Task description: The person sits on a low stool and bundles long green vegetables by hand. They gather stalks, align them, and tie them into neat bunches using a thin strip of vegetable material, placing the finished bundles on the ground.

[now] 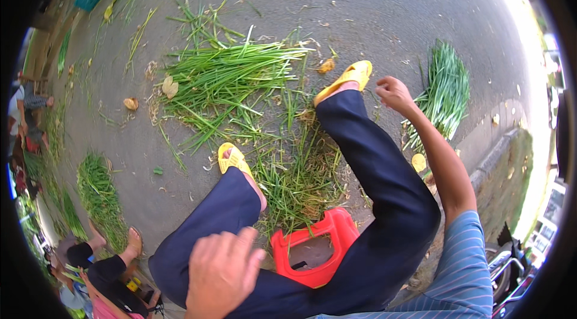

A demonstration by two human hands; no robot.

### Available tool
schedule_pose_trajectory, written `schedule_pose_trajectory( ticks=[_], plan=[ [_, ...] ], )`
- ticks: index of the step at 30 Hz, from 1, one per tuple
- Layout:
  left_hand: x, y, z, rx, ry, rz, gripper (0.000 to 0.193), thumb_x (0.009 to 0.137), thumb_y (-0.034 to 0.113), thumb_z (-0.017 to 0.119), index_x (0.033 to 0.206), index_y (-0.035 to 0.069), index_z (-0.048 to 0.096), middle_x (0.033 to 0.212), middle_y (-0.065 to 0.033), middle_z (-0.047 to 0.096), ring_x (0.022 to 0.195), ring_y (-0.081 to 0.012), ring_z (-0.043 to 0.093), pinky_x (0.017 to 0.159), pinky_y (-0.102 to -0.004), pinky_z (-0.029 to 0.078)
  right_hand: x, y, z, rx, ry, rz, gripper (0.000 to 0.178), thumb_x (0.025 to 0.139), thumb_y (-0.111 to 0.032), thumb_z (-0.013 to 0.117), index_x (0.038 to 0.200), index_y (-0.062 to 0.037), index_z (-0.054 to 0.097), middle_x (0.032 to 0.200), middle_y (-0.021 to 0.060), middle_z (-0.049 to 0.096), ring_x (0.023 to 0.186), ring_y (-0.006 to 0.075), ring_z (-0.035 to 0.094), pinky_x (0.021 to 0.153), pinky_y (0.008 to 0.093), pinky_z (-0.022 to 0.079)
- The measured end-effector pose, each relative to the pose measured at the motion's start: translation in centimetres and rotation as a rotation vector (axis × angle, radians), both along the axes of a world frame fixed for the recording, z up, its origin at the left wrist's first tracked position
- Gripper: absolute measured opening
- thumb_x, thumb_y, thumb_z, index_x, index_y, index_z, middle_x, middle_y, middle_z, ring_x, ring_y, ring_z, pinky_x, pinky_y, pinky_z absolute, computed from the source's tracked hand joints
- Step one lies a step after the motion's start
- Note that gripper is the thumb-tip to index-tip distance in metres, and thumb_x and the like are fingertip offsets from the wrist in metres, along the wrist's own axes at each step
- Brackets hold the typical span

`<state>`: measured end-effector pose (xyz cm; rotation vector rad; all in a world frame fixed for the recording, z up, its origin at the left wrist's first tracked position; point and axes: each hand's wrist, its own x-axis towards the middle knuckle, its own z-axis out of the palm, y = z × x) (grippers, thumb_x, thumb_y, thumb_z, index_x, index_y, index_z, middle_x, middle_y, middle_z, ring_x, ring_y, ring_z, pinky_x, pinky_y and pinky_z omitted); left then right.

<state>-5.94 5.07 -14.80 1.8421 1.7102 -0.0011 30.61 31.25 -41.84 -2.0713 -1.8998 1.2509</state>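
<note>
A left hand (223,268) spreads, seemingly empty; the right hand (393,94) curls, contents unclear, near long, slender green stalks (448,85) best gathered ends-aligned.

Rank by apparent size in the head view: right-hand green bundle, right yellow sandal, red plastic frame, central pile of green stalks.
1. Central pile of green stalks
2. Right-hand green bundle and red plastic frame: too alike to rank
3. Right yellow sandal

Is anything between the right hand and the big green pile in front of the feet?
Yes: seen from above, the right yellow slipper lies between the right hand and the pile.
</note>
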Motion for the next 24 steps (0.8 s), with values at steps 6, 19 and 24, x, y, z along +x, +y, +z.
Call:
schedule_pose_trajectory(
  ticks=[6,19,24],
  plan=[
    [-0.8,-1.3,0.4,-0.031,-0.139,-0.067,0.040,0.081,0.023,0.066,0.115,0.004,0.057,0.079,-0.0090,0.050,0.075,-0.0251,0.053,0.072,-0.0379,0.043,-15.1,5.2,-4.0,0.154,-0.206,0.434,0.036,0.077,-0.017,0.054,0.109,-0.0019,0.062,0.106,0.0213,0.063,0.104,0.0351,0.059,0.089,0.0424,0.047],
    [-3.6,-2.3,0.4,-0.136,-0.137,-0.136,0.041,0.085,0.026,0.059,0.119,0.005,0.056,0.086,-0.0127,0.053,0.085,-0.0279,0.055,0.088,-0.0446,0.047,-28.6,5.7,-11.6,0.533,-0.413,0.661,0.057,0.074,-0.020,0.067,0.125,-0.0056,0.046,0.121,0.0160,0.054,0.114,0.0356,0.050,0.098,0.0463,0.040],
    [-3.9,-2.1,0.7,-0.153,-0.139,-0.113,0.038,0.086,0.023,0.056,0.119,0.004,0.056,0.085,-0.0124,0.053,0.083,-0.0267,0.055,0.089,-0.0426,0.047,-29.2,3.5,-10.3,0.489,-0.453,0.685,0.026,0.073,-0.014,0.062,0.098,-0.0055,0.057,0.105,0.0168,0.056,0.104,0.0335,0.053,0.090,0.0460,0.042]
  ],
)
